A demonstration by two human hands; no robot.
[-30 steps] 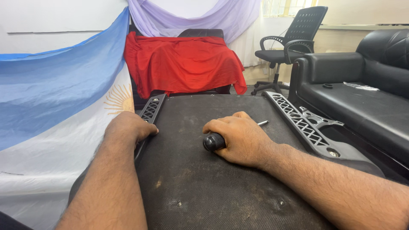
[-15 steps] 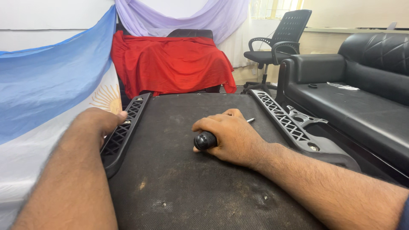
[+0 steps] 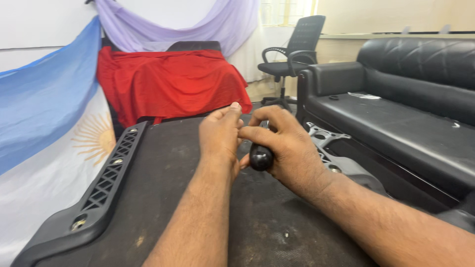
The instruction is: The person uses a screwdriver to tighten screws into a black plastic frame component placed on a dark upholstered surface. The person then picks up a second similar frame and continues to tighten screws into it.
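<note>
Nearest, dark flat panel [image 3: 163, 198] with ribbed black side rails. Above its middle, right hand [image 3: 289, 148], fingers wrapped tight around black tool handle [image 3: 261, 157]. Left hand [image 3: 220, 136] touching it, fingers pressed together, pinching at tool's hidden front. Beyond, red cloth [image 3: 168, 84].

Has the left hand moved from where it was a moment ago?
Yes. The left hand left the black ribbed rail at the panel's left edge and moved rightward to meet the right hand.
</note>
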